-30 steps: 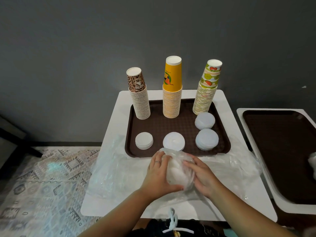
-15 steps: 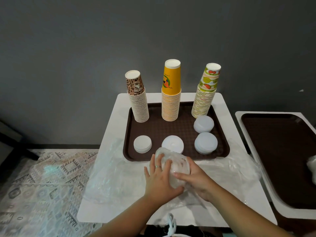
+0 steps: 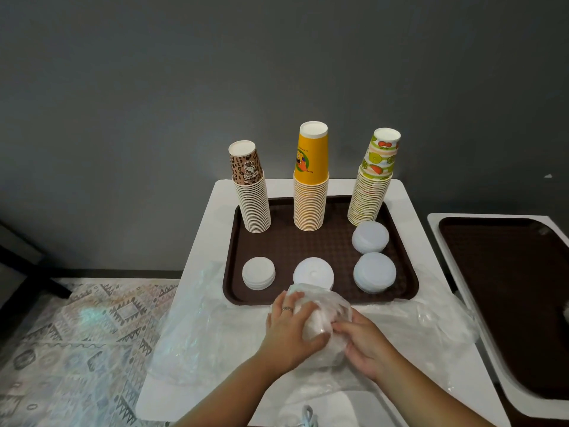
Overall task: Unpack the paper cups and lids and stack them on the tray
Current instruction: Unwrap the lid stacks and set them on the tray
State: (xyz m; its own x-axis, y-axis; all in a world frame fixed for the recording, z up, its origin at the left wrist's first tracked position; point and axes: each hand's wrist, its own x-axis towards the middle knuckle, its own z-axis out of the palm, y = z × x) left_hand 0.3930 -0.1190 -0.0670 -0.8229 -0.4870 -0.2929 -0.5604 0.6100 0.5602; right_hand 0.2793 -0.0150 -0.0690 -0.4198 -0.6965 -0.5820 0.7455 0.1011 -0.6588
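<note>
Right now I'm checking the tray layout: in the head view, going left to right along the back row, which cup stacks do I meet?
Leopard-print cup stack → yellow cup stack → fruit-print cup stack, all standing upside down on the brown tray.

Dim, soft light; wide-angle edge distortion
</note>
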